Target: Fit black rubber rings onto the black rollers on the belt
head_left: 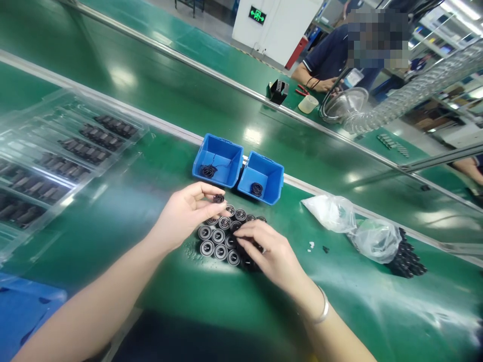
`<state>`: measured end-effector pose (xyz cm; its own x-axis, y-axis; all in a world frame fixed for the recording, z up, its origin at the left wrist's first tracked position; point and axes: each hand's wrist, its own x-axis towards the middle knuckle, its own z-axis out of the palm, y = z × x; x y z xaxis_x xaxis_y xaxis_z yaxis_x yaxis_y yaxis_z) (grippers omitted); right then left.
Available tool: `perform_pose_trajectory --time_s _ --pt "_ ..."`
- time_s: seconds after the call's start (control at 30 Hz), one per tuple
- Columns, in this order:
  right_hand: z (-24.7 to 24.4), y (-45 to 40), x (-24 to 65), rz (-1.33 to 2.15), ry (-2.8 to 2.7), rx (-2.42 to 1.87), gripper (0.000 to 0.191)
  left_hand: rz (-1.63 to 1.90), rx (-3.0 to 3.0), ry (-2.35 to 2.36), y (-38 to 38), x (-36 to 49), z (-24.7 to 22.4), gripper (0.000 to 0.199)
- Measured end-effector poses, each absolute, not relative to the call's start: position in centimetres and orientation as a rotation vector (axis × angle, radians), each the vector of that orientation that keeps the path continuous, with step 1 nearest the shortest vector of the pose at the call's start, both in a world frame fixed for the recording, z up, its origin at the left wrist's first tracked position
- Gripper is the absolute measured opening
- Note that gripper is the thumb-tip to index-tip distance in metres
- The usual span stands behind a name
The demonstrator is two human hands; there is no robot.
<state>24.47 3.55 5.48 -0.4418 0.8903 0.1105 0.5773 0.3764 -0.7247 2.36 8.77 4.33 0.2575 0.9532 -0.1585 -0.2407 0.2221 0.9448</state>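
Note:
My left hand (184, 213) pinches a small black finned part (218, 198) between thumb and fingers, above a cluster of round black cups (220, 251). The cups stand upright, packed together on the green table; several at the back show curved fins inside, while the front ones show a bare centre with a light pin. My right hand (269, 246) is over the right side of the cluster, fingers curled together with the tips down at one cup. Whatever those fingertips hold is hidden. The right palm covers some cups.
Behind the cups, two blue bins (222, 146) hold dark rings and thin black pieces. Clear trays (124, 166) of dark parts lie left. Plastic bags (335, 213) and black parts (407, 256) lie right. Across a metal rail, a person (324, 60) sits near a clear hose (415, 90).

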Motion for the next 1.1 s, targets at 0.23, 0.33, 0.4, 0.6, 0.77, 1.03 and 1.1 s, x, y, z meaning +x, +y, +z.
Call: perform_pose_trajectory --time_s 0.23,0.33,0.4,0.6,0.77,1.03,1.1 --pt "4.3 2.8 23.8 0.760 -2.364 -1.218 0.028 0.909 1.065 0.957 8.7 2.4 3.8 0.027" --pt "4.1 2.9 23.7 0.715 -2.396 -1.210 0.027 0.899 1.062 0.941 8.8 2.4 3.7 0.027" --pt "4.1 3.0 23.7 0.682 -2.424 -1.201 0.027 0.894 1.062 0.939 8.8 2.4 3.6 0.027" --pt "5.3 3.1 23.9 0.611 -2.473 -1.240 0.033 0.819 1.165 0.965 8.8 2.3 3.9 0.028" --pt "6.3 3.8 23.1 0.750 -2.055 -1.350 0.051 0.813 1.450 0.927 8.1 2.8 4.1 0.034" --pt "5.7 5.3 22.2 0.699 -1.904 -1.326 0.007 0.751 1.695 0.937 8.5 2.2 4.2 0.043" --pt "5.6 5.0 22.7 0.762 -1.923 -1.349 0.007 0.835 1.642 1.045 8.9 1.5 4.4 0.038"
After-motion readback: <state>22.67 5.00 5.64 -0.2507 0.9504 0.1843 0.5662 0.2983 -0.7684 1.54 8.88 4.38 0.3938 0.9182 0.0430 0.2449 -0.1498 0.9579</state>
